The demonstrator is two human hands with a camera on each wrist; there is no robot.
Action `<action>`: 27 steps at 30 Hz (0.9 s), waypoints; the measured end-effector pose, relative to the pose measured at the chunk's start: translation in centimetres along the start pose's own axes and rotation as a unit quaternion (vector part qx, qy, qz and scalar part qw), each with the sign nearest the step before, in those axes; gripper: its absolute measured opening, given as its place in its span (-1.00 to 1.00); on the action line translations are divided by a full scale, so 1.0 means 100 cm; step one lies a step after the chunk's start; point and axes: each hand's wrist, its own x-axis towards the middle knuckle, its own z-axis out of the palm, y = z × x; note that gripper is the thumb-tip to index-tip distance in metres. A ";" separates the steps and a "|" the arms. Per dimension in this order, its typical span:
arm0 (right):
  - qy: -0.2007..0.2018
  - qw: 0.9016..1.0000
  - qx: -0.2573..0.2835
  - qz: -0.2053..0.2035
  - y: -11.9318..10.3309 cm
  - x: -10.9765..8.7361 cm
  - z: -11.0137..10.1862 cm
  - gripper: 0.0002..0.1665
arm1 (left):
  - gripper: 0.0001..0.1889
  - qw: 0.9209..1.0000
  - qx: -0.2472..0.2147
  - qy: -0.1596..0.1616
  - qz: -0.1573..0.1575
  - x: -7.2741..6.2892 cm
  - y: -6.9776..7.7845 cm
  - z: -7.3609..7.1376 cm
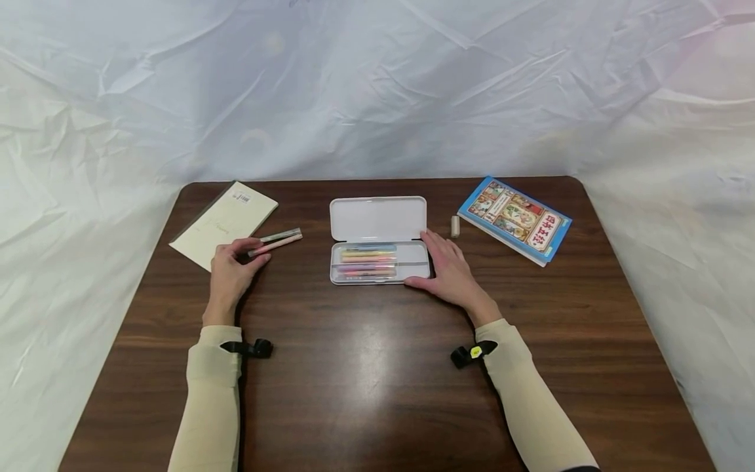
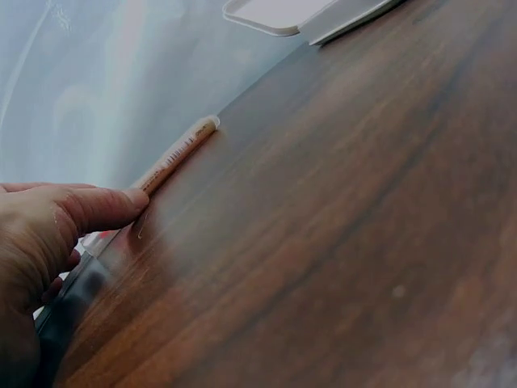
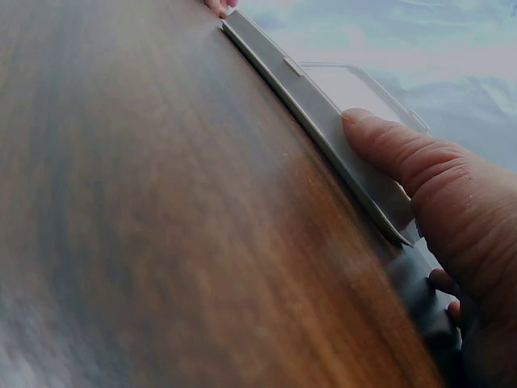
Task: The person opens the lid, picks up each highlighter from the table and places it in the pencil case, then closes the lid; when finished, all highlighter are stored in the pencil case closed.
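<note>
A white pencil case (image 1: 379, 284) lies unfolded at the middle of the table, its lid (image 1: 378, 218) leaning back. Several coloured pens (image 1: 368, 259) lie side by side in its tray. My right hand (image 1: 449, 272) grips the case's right end, the thumb on the front wall and the fingers round the side and back. To the left, my left hand (image 1: 232, 272) pinches a pink-orange pen (image 2: 178, 153) between thumb and fingers, low over the table. A second, greenish pen (image 1: 280, 235) lies alongside it, its near end hidden by the hand.
A cream notebook (image 1: 224, 219) lies at the back left, just behind my left hand. At the back right are a blue book (image 1: 516, 219) with a picture cover and a small pale eraser (image 1: 455, 227). A pale sheet hangs behind the brown table (image 1: 366, 380).
</note>
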 end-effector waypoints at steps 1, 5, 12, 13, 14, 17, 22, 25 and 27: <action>0.000 1.000 0.000 0.001 0.000 0.000 0.000 0.30 | -0.66 1.000 -0.001 -0.001 0.001 0.000 0.000 0.000; -0.001 1.000 -0.001 0.002 0.000 0.000 -0.001 0.30 | -0.67 1.000 -0.006 -0.003 -0.003 0.000 -0.001 0.001; -0.001 1.000 0.003 0.002 -0.001 0.000 -0.001 0.29 | -0.74 1.000 -0.011 -0.005 -0.002 0.001 0.000 0.000; -0.001 1.000 0.004 0.002 -0.001 0.000 -0.001 0.29 | -0.75 1.000 -0.011 -0.005 -0.003 0.001 0.000 0.000; -0.001 1.000 0.004 0.003 -0.001 0.000 -0.001 0.29 | -0.77 1.000 -0.009 -0.004 -0.004 0.001 0.000 0.000; -0.002 1.000 0.003 0.003 -0.001 0.000 -0.001 0.30 | -0.79 1.000 -0.010 -0.001 -0.010 0.001 0.000 -0.001; -0.002 1.000 0.000 0.002 0.000 0.001 -0.001 0.30 | -0.79 1.000 -0.012 0.003 -0.015 0.001 0.000 -0.001; -0.001 1.000 -0.001 0.001 0.001 0.001 0.000 0.30 | -0.79 1.000 -0.016 0.003 -0.015 0.000 0.001 -0.001; -0.001 1.000 0.000 0.000 0.002 0.001 0.000 0.30 | -0.78 1.000 -0.020 0.004 -0.017 0.000 0.002 -0.001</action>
